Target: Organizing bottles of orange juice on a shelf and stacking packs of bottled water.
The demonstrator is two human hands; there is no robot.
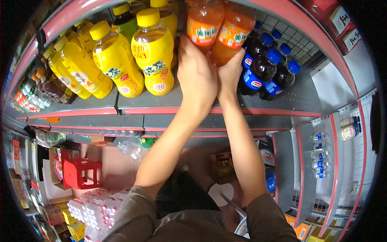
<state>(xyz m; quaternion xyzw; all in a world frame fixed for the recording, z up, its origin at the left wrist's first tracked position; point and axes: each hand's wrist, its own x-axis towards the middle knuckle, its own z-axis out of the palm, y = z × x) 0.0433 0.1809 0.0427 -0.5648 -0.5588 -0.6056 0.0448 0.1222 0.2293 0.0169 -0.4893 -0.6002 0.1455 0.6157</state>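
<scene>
Two plastic bottles of orange soda stand side by side on the grey metal shelf [151, 104], between yellow tea bottles and dark cola bottles. My left hand [196, 68] is wrapped around the lower outer side of the left orange soda bottle [205, 24]. Around the base of the right orange soda bottle [232, 30], which leans a little, my right hand [231, 72] is closed. Both hands are close together, and their fingers are partly hidden. Just left of them is a yellow-capped tea bottle [152, 54]; blue-capped cola bottles [257, 68] are on the right.
Yellow juice bottles [84, 72] and other drinks line the shelf's left part. A pink-edged upper shelf [69, 15] curves above. Below are a red plastic stool [81, 174], shrink-wrapped water bottles [96, 208] and a white fan [242, 227]. More shelving [285, 172] stands at right.
</scene>
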